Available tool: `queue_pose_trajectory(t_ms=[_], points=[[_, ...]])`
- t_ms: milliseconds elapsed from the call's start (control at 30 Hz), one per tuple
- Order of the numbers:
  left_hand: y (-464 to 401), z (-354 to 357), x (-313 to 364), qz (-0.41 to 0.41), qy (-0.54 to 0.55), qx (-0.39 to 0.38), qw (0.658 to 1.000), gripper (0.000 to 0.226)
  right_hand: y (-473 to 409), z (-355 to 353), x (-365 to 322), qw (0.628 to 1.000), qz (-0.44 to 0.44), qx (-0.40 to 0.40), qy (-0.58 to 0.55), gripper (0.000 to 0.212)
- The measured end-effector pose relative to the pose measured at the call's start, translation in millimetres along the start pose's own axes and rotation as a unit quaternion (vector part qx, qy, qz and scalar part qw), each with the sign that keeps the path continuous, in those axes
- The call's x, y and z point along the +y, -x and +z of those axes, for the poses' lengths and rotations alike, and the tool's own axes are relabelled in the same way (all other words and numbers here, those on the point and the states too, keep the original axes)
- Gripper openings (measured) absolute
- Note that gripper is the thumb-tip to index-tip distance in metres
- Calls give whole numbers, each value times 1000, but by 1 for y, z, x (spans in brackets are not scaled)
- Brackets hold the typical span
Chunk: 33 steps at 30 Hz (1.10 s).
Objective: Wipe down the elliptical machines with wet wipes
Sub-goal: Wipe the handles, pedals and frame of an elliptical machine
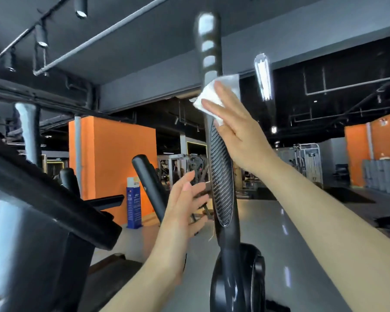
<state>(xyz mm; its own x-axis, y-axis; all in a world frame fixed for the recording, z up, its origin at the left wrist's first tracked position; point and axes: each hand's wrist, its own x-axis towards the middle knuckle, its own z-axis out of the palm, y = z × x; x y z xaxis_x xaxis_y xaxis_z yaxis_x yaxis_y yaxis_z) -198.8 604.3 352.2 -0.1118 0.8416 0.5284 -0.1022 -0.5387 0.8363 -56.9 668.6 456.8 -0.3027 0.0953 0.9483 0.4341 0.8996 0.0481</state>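
- The right hand (239, 134) is up high on the tall handlebar (212, 70) of the elliptical, fingers straight, pressing a white wet wipe (208, 97) flat against the bar just above the ribbed grip panel (221, 176)
- The wipe sits between palm and bar, part of it folded round the far side, a loose corner sticking out left
- The left hand (185, 203) hovers lower down, fingers relaxed and spread, holding nothing, just beside the ribbed panel but not clearly touching it
- To do this pass well, the wipe probably needs wrapping further round the bar so the back gets cleaned too; flat pressure alone likely covers one face
- The left hand could steady the post, since a swinging arm would slip away under pressure
- The ridges on the panel will likely want strokes along the grooves
- Room to move: open air above and to the right of the bar, so a long downward stroke looks free
- Left is tighter: the black console edge (54, 199) and a second dark handle (149, 183) stand near the left forearm
- Below, the round drive housing (236, 278) ends the stroke
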Motion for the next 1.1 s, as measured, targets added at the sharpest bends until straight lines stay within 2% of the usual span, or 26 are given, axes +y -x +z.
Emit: queue_pose_trajectory(t_ms=[67,167,200,233,367,467,533,600,667,700,767,833,967,1100], points=[[-6,5,-4,-42,4,11,999,34,35,15,-4,995,38,3,-95,45],[-3,15,-14,-25,16,6,1000,38,99,37,-10,986,78,30,-145,45],[1,14,-17,-34,30,6,999,28,119,45,-13,984,86,37,-153,45],[4,12,-21,-39,26,3,999,19,137,52,-17,982,93,39,-157,44],[8,7,-27,-21,4,-25,999,22,204,72,-26,989,105,14,-104,50],[29,6,-23,30,-23,-92,995,39,241,71,-25,990,125,-16,-70,53],[40,1,-24,35,-25,-91,995,42,243,62,-30,986,141,8,-91,46],[44,-2,-31,47,-30,-79,995,46,222,51,-36,982,144,75,-97,44],[45,-3,-38,22,-21,-69,997,46,180,38,-37,985,119,115,-50,43],[47,-4,-40,12,-14,-61,998,47,160,34,-35,992,82,98,0,42],[49,-6,-43,7,-3,-53,999,50,131,30,-23,995,-4,9,99,39],[49,-8,-45,12,-1,-45,999,55,132,32,-12,990,-38,-47,125,36],[51,-9,-45,31,-10,-39,999,56,195,46,-16,998,6,-42,46,41],[55,1,-41,41,-11,-44,998,49,238,57,-34,986,139,7,-94,43]])
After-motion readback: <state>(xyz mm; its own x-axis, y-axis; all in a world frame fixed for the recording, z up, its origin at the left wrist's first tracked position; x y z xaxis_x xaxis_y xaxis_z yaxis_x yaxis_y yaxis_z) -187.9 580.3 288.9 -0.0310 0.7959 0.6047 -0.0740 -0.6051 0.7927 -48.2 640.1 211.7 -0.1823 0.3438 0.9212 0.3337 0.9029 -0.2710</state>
